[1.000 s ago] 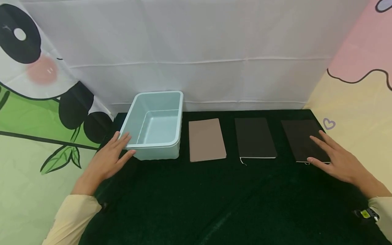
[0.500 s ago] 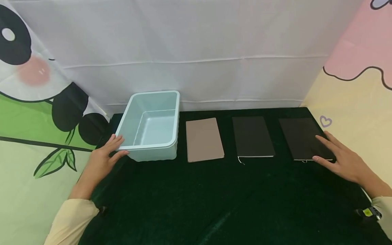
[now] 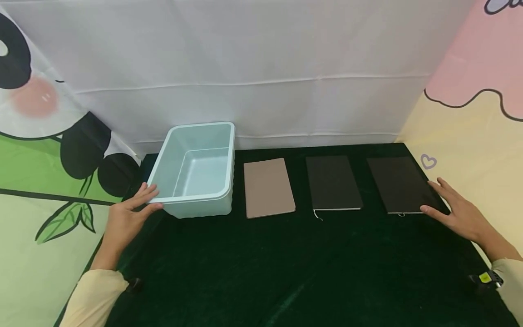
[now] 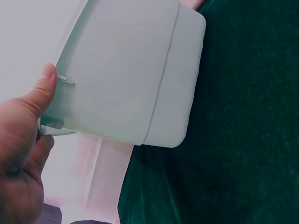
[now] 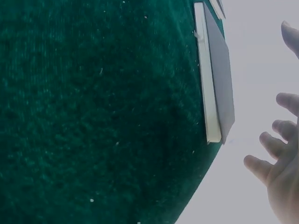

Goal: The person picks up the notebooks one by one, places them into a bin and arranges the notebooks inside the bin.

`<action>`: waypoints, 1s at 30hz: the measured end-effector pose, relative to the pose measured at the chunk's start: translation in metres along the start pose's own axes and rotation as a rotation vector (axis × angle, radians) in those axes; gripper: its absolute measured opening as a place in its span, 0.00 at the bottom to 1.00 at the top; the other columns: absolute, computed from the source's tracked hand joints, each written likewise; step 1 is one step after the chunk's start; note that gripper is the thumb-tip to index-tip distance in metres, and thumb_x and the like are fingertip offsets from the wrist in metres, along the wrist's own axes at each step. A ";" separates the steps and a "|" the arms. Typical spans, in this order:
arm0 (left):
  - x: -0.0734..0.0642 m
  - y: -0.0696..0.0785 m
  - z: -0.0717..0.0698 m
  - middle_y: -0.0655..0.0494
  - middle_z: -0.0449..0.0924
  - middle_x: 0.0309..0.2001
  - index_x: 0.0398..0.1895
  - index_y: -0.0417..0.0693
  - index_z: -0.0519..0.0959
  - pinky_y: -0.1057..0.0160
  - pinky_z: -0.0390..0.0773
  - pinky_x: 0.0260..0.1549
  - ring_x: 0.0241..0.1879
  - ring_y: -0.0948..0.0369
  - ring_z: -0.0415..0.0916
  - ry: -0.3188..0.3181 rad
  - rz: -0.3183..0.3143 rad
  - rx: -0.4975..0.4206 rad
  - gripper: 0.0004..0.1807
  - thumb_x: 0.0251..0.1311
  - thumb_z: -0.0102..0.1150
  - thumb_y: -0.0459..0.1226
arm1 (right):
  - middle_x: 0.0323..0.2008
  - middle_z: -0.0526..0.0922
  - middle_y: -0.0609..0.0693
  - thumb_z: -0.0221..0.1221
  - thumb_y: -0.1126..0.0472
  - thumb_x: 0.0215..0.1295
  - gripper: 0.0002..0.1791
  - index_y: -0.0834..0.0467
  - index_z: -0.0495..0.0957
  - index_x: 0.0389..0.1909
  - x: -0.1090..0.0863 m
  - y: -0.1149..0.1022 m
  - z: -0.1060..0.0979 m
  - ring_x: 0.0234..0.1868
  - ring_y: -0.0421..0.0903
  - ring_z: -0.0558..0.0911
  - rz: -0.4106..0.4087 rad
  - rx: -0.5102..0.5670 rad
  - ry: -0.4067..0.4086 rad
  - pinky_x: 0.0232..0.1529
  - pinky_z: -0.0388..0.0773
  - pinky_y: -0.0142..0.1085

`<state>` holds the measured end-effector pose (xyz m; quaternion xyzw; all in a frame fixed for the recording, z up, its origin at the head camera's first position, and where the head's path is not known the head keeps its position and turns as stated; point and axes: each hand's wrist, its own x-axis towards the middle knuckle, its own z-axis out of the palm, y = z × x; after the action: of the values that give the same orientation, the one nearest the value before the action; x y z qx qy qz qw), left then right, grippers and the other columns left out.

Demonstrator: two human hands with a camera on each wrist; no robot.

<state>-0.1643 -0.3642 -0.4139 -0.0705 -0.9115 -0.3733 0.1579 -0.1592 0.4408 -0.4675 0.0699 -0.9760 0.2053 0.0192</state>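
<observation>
A pale blue plastic storage bin [image 3: 208, 200] stands at the left of the dark green cloth. My left hand [image 3: 128, 215] grips its near left corner at the rim; in the left wrist view the thumb [image 4: 44, 88] lies against the outer wall just under the rim, with a finger round the corner. A black notebook [image 3: 402, 184] lies flat at the far right. Beside its near right corner is my right hand [image 3: 459, 213], fingers spread and holding nothing. The right wrist view has that hand's fingers [image 5: 273, 144] raised, apart from the notebook's white page edge [image 5: 208, 74].
Between bin and right notebook lie a pinkish-beige notebook [image 3: 268, 188] and another black notebook [image 3: 333, 181] with a white ribbon, in a row. Green cloth [image 3: 278, 263] covers the table. A white curtain [image 3: 261, 68] hangs behind; printed cartoon sheets flank both sides.
The view has turned slightly right. My left hand has shifted outward, from lying over the bin's rim to its near left corner. My right hand has slid right, off the black notebook's cover.
</observation>
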 end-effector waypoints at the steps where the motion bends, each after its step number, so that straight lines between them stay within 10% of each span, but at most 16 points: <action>1: 0.001 0.000 0.000 0.56 0.77 0.66 0.62 0.47 0.82 0.68 0.61 0.72 0.72 0.74 0.61 -0.001 -0.014 -0.014 0.25 0.61 0.72 0.37 | 0.79 0.40 0.72 0.59 0.45 0.72 0.49 0.62 0.44 0.81 0.000 0.002 0.000 0.74 0.81 0.47 0.011 0.017 -0.001 0.61 0.48 0.81; 5: 0.007 -0.003 -0.002 0.59 0.77 0.65 0.61 0.44 0.82 0.57 0.57 0.76 0.73 0.72 0.61 -0.002 -0.067 -0.074 0.24 0.62 0.72 0.37 | 0.78 0.43 0.74 0.57 0.45 0.73 0.49 0.60 0.42 0.82 -0.001 0.012 0.000 0.68 0.85 0.56 0.053 0.061 -0.028 0.59 0.53 0.81; 15: 0.003 0.003 0.010 0.51 0.82 0.60 0.52 0.41 0.87 0.85 0.64 0.59 0.70 0.74 0.66 0.013 0.055 -0.044 0.17 0.58 0.73 0.31 | 0.74 0.48 0.81 0.54 0.41 0.75 0.50 0.62 0.37 0.82 0.001 0.020 0.002 0.63 0.87 0.60 0.143 0.098 -0.109 0.56 0.57 0.80; 30: 0.001 0.004 0.006 0.52 0.82 0.60 0.50 0.39 0.87 0.86 0.64 0.58 0.70 0.72 0.66 0.021 0.038 -0.033 0.17 0.57 0.73 0.30 | 0.71 0.55 0.81 0.53 0.39 0.75 0.51 0.62 0.36 0.82 0.004 0.031 0.003 0.66 0.85 0.58 0.194 0.118 -0.106 0.56 0.56 0.81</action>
<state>-0.1656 -0.3575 -0.4153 -0.0867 -0.9020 -0.3859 0.1733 -0.1675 0.4669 -0.4823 -0.0131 -0.9641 0.2593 -0.0563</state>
